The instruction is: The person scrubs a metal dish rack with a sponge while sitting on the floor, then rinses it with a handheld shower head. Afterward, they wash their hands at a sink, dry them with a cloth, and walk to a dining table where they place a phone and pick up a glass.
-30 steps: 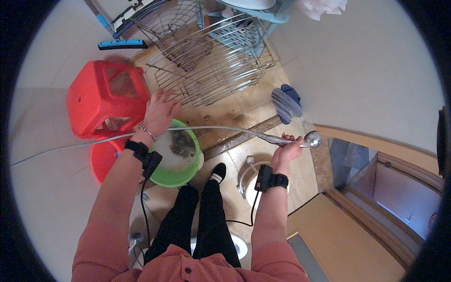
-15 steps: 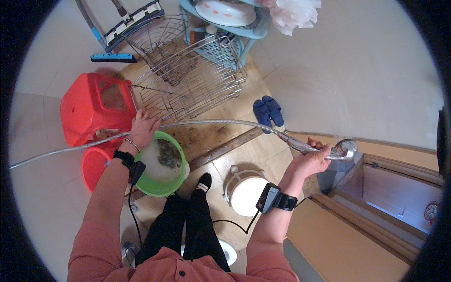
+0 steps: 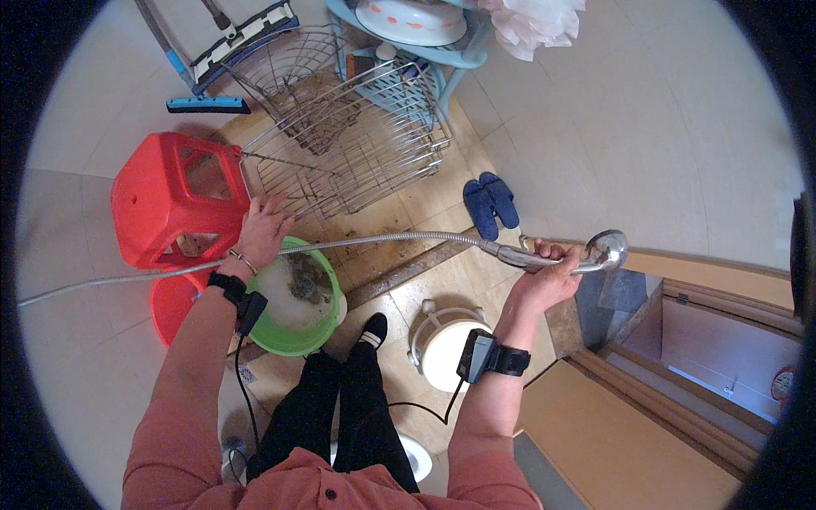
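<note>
My right hand (image 3: pixel 548 276) is closed round the handle of a chrome shower head (image 3: pixel 608 251), held out to the right. From its handle a metal hose (image 3: pixel 382 240) runs left across the view, passing over a green basin (image 3: pixel 328 316). At the near left corner of a wire rack (image 3: pixel 374 183), my left hand (image 3: pixel 265 225) grips the frame, its fingertips partly hidden. The rack is tilted over the tiled floor. Below that hand, the basin holds cloudy, foamy water and a dark scouring pad or clump (image 3: pixel 308 280).
A red stool (image 3: pixel 149 200) lies tipped at the left, above a red bucket (image 3: pixel 170 310). Behind the rack are a wire basket (image 3: pixel 297 76), a squeegee (image 3: pixel 206 105) and a blue shelf (image 3: pixel 472 55). Blue slippers (image 3: pixel 491 206) and a white-lidded bucket (image 3: pixel 450 357) stand right of the basin.
My right hand has brought the shower head slightly left and up, tilting it more. Faint spray near the right wall is no longer visible. My left hand stays on the rack.
</note>
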A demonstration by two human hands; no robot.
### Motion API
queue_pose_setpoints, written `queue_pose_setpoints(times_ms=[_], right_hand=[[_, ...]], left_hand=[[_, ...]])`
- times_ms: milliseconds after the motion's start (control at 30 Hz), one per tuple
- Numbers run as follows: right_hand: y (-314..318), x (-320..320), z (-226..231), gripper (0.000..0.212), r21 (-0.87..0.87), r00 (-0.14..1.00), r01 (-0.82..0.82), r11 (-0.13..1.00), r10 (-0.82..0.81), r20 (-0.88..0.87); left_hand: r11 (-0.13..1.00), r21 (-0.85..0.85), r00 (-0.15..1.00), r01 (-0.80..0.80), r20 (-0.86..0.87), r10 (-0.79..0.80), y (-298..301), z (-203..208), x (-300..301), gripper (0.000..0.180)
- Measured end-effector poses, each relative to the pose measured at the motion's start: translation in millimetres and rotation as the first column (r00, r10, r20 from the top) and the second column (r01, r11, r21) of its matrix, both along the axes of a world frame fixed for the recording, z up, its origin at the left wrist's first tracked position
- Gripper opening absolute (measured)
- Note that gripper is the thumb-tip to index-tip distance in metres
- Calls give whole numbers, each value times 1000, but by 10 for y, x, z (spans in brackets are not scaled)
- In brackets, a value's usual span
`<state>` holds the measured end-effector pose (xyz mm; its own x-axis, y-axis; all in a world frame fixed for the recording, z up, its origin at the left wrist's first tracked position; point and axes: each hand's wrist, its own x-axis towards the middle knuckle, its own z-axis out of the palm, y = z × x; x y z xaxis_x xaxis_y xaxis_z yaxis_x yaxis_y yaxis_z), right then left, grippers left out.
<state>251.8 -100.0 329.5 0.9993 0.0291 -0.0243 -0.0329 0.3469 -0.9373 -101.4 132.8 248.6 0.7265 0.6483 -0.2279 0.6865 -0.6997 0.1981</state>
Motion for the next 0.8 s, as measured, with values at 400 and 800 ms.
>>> queue_pose_setpoints(times_ms=[400,800], right_hand=[[118,26,-94,16,36,996,-39,999,42,-84],[426,-268,-54,22,127,956,-274,953,284,-75]], left_hand=[[1000,-6,999,9,42,-9,-23,56,20,26],[1000,6,996,-2,92,1,-24,-24,-17,26]])
